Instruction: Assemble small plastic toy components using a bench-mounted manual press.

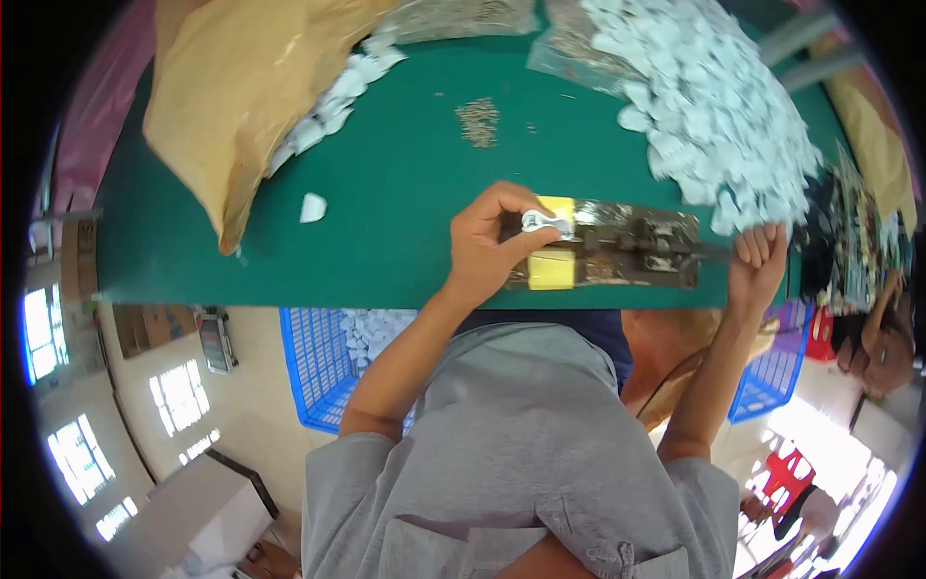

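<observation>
On the green tabletop near its front edge lies a dark metal fixture (627, 246) with yellow tape (552, 270) on its left end. My left hand (487, 241) is closed, thumb and fingers pinching a small white plastic piece (548, 227) over the taped end. From the fixture's right side a dark lever (714, 252) runs out to my right hand (759, 262). That hand is closed in a fist around the lever's outer end, which the fingers hide.
White plastic pieces (714, 116) form a big heap at the right. Small metal pins (477, 123) lie beyond the fixture. A yellow-brown bag (241, 87) stands far left, with one loose white piece (313, 207) near it. Blue baskets (318, 376) stand below the table edge.
</observation>
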